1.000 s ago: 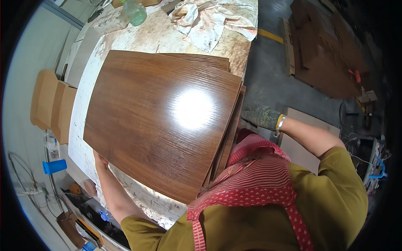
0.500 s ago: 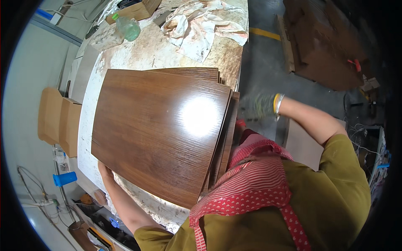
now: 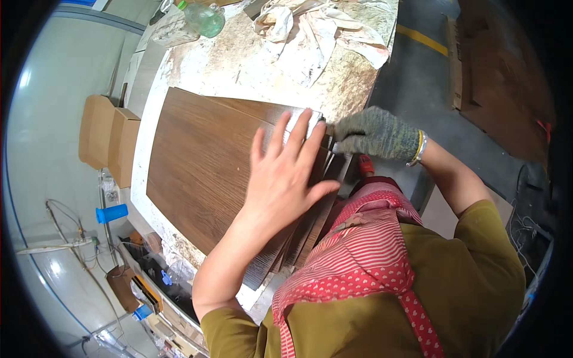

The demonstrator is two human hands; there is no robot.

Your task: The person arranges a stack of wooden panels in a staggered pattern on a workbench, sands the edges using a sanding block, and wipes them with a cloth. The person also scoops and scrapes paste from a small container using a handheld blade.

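Note:
A stack of dark brown wood-grain panels (image 3: 197, 155) lies on the table, its edges slightly fanned at the right and near side. Above the top panel my bare left hand (image 3: 283, 158) is open, fingers spread. Whether its palm touches the surface I cannot tell. My right hand (image 3: 376, 134), in a grey-green knitted glove, is closed at the stack's right corner. A small pale piece shows at its fingertips, too small to name; the panel edges beside it are partly hidden by the fingers.
The stained white table (image 3: 239, 71) carries a crumpled cloth (image 3: 316, 33) and a green plastic bottle (image 3: 204, 21) at the far side. An open cardboard box (image 3: 122, 143) and a blue cup (image 3: 112, 213) are at the left. Brown boards (image 3: 507, 89) stand on the floor at right.
My left hand has come from the stack's near-left edge to over its right part. My gloved right hand has moved in to the right corner. The view has shifted.

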